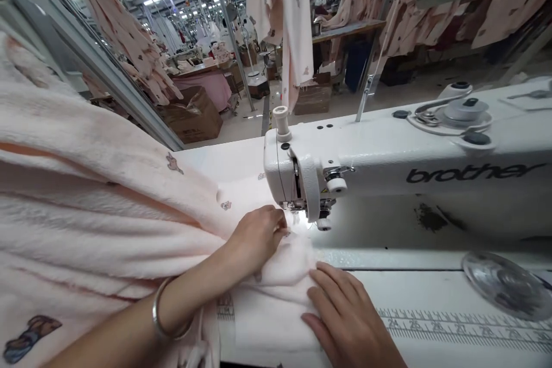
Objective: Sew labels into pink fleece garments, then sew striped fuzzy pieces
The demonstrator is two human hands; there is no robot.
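Pale pink plush fabric with small printed animal figures fills the left side and runs under the head of a white sewing machine. Close to the lit needle area, my left hand pinches the fabric, its fingertips bent down and partly hidden. A silver bangle circles that wrist. My right hand lies on the right edge of the fabric, fingers stretched out and slightly spread, palm down. Beneath the needle the fabric is too bright to show the seam.
A ruler scale is printed along the table's front. A clear round dish sits at the right. Behind the machine are hanging pink garments, cardboard boxes and a slanting metal rail.
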